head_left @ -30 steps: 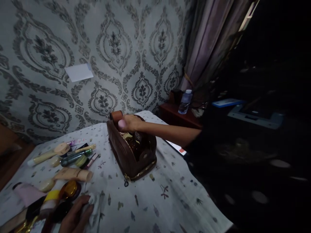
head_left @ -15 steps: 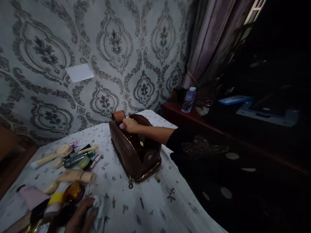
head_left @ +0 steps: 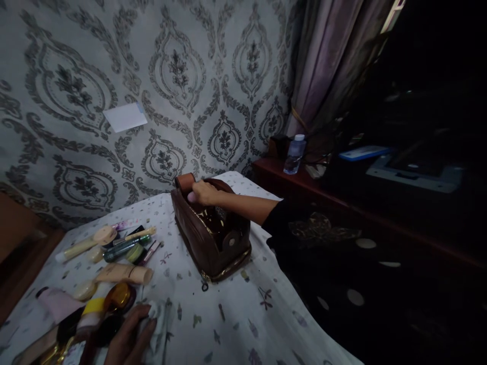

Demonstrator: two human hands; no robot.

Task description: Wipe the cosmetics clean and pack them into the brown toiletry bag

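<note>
A brown leather makeup bag (head_left: 207, 248) stands unzipped on the patterned white cloth. My right hand (head_left: 205, 194) reaches over its open top near the far end, fingers closed around a small pinkish thing (head_left: 192, 197) whose kind I cannot make out. Part of the bag's dark inside is hidden under the forearm. At the bottom edge, my left hand (head_left: 129, 337) has its fingers bent around a crumpled white cloth or tissue (head_left: 154, 317). Beside that hand lie an amber jar (head_left: 120, 298), a yellow-banded container (head_left: 94, 307) and a beige tube (head_left: 125, 274).
More cosmetics spread along the left, among them a green bottle (head_left: 127, 247) and a pale pink tube (head_left: 57, 304). A water bottle (head_left: 294, 156) stands on a red-brown ledge (head_left: 266, 165) at the right. Patterned wall (head_left: 213, 76) closes off the back.
The view has shifted slightly. My right hand stays at the bag's far end with the pinkish thing, and my left hand keeps its grip on the white cloth.
</note>
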